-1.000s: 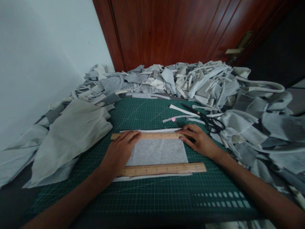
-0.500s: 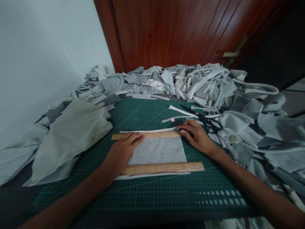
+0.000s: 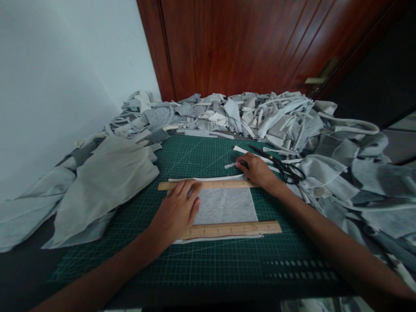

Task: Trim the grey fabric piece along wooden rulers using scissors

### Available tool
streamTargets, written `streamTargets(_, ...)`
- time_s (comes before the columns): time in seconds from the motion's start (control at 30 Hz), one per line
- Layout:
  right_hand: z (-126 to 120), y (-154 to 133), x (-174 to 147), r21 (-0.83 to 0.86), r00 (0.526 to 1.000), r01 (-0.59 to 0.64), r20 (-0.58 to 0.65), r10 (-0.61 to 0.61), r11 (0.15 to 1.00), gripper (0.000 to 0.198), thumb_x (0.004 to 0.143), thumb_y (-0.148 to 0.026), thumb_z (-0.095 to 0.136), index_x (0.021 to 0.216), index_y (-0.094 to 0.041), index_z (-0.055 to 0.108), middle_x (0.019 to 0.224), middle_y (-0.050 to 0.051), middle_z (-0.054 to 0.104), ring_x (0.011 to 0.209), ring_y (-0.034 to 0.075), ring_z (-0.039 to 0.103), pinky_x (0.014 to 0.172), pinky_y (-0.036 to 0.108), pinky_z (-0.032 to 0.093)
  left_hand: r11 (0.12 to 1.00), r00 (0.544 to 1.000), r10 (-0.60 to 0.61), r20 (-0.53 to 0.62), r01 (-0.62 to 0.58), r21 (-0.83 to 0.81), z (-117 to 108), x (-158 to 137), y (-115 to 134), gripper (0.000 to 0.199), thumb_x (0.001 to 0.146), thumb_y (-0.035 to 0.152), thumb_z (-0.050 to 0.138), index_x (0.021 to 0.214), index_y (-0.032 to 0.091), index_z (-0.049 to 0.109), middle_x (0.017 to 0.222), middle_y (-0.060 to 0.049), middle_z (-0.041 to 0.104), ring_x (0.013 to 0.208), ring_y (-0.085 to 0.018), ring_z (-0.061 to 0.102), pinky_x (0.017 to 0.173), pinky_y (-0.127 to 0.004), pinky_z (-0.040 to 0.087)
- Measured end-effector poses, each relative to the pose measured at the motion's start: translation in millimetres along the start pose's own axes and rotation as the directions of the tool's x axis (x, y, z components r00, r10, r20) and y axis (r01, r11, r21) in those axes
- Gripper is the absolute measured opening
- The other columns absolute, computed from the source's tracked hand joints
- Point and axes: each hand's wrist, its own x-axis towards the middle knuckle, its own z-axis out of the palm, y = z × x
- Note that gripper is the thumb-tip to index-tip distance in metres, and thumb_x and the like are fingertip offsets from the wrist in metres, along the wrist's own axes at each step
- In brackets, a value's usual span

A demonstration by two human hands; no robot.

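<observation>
My left hand [image 3: 177, 212] lies flat with its fingers slightly apart on the upper wooden ruler [image 3: 221, 184] and the grey fabric piece [image 3: 224, 205]. A lower wooden ruler [image 3: 234, 228] rests along the fabric's near edge, and a pale rim of cloth shows beyond each ruler. My right hand [image 3: 256, 171] is over the mat past the upper ruler, its fingertips pinched around a small pink disc [image 3: 238, 164] that they mostly cover. Something dark shows between those fingers, too small to name. A thin fabric strip [image 3: 230, 165] lies at the fingertips.
Black scissors [image 3: 280, 164] lie just right of my right hand, on fabric strips. A green cutting mat [image 3: 208, 264] covers the table. Heaped grey and white scraps [image 3: 286, 121] border its back and right, with a large pale cloth [image 3: 107, 186] at left. Behind stands a door [image 3: 240, 47].
My right hand has moved forward and left from the upper ruler's right end to the pink disc and closed on it. My left hand stays on the upper ruler, its fingers slightly more spread.
</observation>
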Motion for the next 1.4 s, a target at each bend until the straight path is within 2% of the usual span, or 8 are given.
streamTargets(0.13,-5.3,1.2,2.2,0.085,1.0,-0.024,-0.018,0.026,0.996,0.01,0.094,-0.023,0.065,0.089,-0.017,0.07,0.09,0.008,0.07,0.08,0.018,0.064,0.076,0.032,0.049,0.999,1.0,-0.025,0.019,0.026,-0.032,0.2,-1.2,-0.7,0.039,0.104,0.024,0.044,0.141,0.016,0.054,0.144,-0.014,0.055,0.135,-0.03,0.051,0.112,-0.051,0.048)
streamTargets(0.27,-15.6,-24.2,-1.2,0.237,0.999,-0.021,-0.021,0.027,0.971,0.013,0.094,-0.027,0.063,0.089,-0.017,0.07,0.085,0.005,0.072,0.072,0.016,0.062,0.07,0.03,0.047,0.998,1.0,-0.018,0.001,0.018,-0.054,2.7,-2.8,-1.5,0.04,0.104,0.024,0.044,0.142,0.017,0.054,0.146,-0.014,0.053,0.137,-0.031,0.048,0.113,-0.053,0.047)
streamTargets(0.4,-14.6,-70.9,-5.8,0.534,0.976,-0.044,0.205,-0.079,0.845,0.021,0.096,-0.038,0.062,0.09,-0.019,0.068,0.083,0.002,0.072,0.073,0.014,0.063,0.068,0.027,0.049,0.996,0.999,-0.023,-0.037,0.02,-0.085,3.5,-2.7,-0.4,0.038,0.104,0.024,0.045,0.139,0.017,0.058,0.136,-0.014,0.055,0.129,-0.03,0.052,0.108,-0.052,0.051)
streamTargets(0.5,-2.8,-94.5,-2.1,0.614,0.948,-0.067,0.285,-0.142,0.787,0.018,0.096,-0.034,0.062,0.088,-0.019,0.067,0.08,0.0,0.07,0.073,0.013,0.063,0.07,0.026,0.049,0.998,0.999,-0.018,-0.033,0.017,-0.055,2.8,-2.0,1.3,0.04,0.104,0.025,0.044,0.139,0.015,0.06,0.124,-0.014,0.06,0.118,-0.03,0.057,0.102,-0.05,0.055)
streamTargets(0.7,21.4,-107.1,21.5,0.554,0.965,0.009,0.213,-0.152,0.832,0.009,0.094,-0.021,0.063,0.088,-0.017,0.069,0.084,0.002,0.072,0.076,0.013,0.063,0.073,0.027,0.047,0.994,0.998,0.041,-0.04,-0.036,0.107,3.8,-7.3,4.9,0.044,0.106,0.027,0.041,0.135,0.002,0.062,0.13,-0.022,0.064,0.121,-0.032,0.06,0.1,-0.047,0.056)
streamTargets(0.87,36.4,-126.1,40.0,0.59,0.953,0.019,0.233,-0.193,0.807,0.012,0.094,-0.019,0.062,0.088,-0.017,0.072,0.085,0.001,0.073,0.077,0.012,0.064,0.073,0.024,0.046,0.987,0.996,0.049,-0.079,-0.036,0.155,5.0,-12.7,7.0,0.047,0.107,0.029,0.037,0.132,0.001,0.065,0.134,-0.023,0.065,0.124,-0.032,0.062,0.103,-0.046,0.055)
streamTargets(1.13,64.3,-161.3,59.5,0.524,0.957,0.057,0.214,-0.196,0.85,0.014,0.092,-0.02,0.069,0.092,-0.022,0.083,0.091,0.0,0.079,0.083,0.014,0.072,0.081,0.023,0.049,0.987,0.999,0.028,-0.034,-0.022,0.157,-1.1,-9.6,12.5,0.042,0.104,0.027,0.042,0.12,0.002,0.071,0.121,-0.022,0.069,0.115,-0.034,0.065,0.099,-0.048,0.057)
streamTargets(1.4,72.3,-168.6,65.2,0.474,0.977,0.025,0.176,-0.123,0.88,0.011,0.091,-0.026,0.074,0.093,-0.025,0.084,0.097,0.0,0.081,0.093,0.015,0.074,0.083,0.022,0.051,0.998,0.999,0.013,-0.037,-0.01,0.066,1.2,-11.4,10.8,0.038,0.103,0.027,0.043,0.117,0.005,0.071,0.122,-0.021,0.066,0.12,-0.036,0.06,0.104,-0.054,0.053)
